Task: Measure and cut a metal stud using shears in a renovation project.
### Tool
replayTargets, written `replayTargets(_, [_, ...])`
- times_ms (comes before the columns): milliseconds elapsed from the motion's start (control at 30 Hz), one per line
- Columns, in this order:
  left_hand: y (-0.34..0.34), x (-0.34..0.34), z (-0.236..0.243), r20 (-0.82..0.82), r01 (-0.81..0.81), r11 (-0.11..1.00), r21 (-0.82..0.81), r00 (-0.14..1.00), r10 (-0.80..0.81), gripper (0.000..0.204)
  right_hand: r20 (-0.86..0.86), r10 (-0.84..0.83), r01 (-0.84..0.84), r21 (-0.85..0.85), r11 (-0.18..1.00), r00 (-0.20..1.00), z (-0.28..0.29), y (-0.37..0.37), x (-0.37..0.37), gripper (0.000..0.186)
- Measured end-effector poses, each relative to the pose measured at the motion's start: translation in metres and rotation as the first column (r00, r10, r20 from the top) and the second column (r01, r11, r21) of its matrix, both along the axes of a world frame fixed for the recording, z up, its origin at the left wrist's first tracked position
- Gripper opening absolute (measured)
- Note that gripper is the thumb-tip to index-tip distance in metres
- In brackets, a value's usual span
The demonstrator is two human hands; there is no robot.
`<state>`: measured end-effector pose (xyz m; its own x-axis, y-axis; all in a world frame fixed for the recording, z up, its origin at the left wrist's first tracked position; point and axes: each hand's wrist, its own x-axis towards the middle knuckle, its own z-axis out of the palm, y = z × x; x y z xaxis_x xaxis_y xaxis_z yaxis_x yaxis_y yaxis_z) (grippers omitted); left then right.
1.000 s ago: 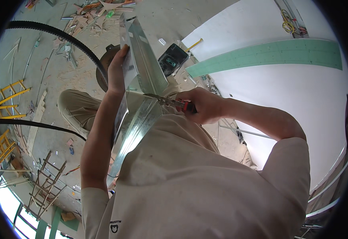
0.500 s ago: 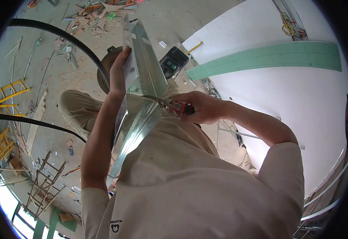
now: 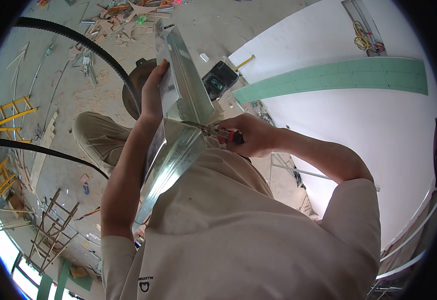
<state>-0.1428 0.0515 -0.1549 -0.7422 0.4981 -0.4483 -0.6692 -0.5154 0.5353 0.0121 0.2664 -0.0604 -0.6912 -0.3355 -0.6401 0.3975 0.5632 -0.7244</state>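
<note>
Metal channel gripped in your left hand, snips at its bend in your right

Near the floor's left edge stand yellow ladders (image 3: 9, 119), and below them, toward its lower left corner, a brown wooden frame (image 3: 53, 227). A black ribbed hose (image 3: 91, 47) arches in from the upper left and passes over a round brown object (image 3: 141, 73), just beside your left hand. Scraps (image 3: 123, 22) lie heaped along the floor's upper edge.

Your left hand (image 3: 153, 95) holds the left side of the shiny metal channel (image 3: 191, 80); a fingertip shows at its edge, while most of the fingers are hidden. The channel is held above the floor, tilted in front of your shirt (image 3: 258, 225). It bends partway along, and its lower part slants down between your left forearm and the shirt.

Your right hand (image 3: 255, 135) is closed around the red handles of the snips (image 3: 213, 130). Their jaws reach to the channel at the bend; you cannot tell how far apart they stand. Beyond that hand, a black bin (image 3: 220, 80) sits on the floor near the white panel (image 3: 348, 120), which fills the right side. A green strip (image 3: 333, 77) crosses the panel, with coiled yellow cable (image 3: 361, 37) above it.
</note>
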Motion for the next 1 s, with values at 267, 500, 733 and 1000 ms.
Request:
replayTargets(267, [-0.004,-0.001,-0.012,-0.024,0.071,0.991,0.109,0.997,-0.069,0.038,0.047,-0.057,0.063,-0.119,0.991,0.997,-0.008,0.002,0.003,0.026])
replayTargets(500, [-0.007,-0.003,-0.018,0.017,0.030,0.989,0.141,0.999,-0.033,0.039,0.027,-0.084,0.088,-0.223,0.971,0.996,-0.014,-0.004,0.006,0.025])
replayTargets(733, [-0.011,-0.006,-0.018,-0.050,0.067,0.987,0.149,0.997,-0.060,0.039,0.044,-0.046,0.052,-0.142,0.989,0.998,-0.010,-0.005,0.002,0.022])
replayTargets(1000, [-0.010,-0.005,-0.014,-0.050,0.041,0.990,0.133,0.998,-0.034,0.039,0.005,-0.023,0.023,-0.060,0.998,1.000,-0.013,-0.004,-0.001,0.019])
